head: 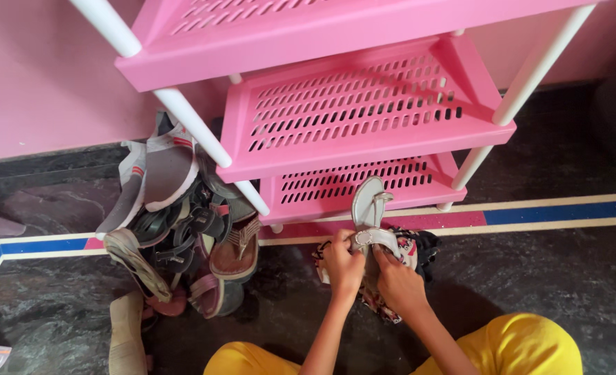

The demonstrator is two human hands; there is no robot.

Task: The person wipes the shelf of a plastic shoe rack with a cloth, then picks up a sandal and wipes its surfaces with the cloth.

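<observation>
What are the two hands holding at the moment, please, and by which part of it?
Both the left hand and the right hand grip a silver-grey sandal at its strap end, toe pointing up toward the pink rack.

The person wears bright yellow trousers (530,344), smooth plain cloth with no pattern, showing over both knees at the bottom edge. The forearms are bare, with no sleeve reaching the wrists. The left hand (343,264) and the right hand (398,281) carry no glove, ring, bangle or watch that shows.
</observation>
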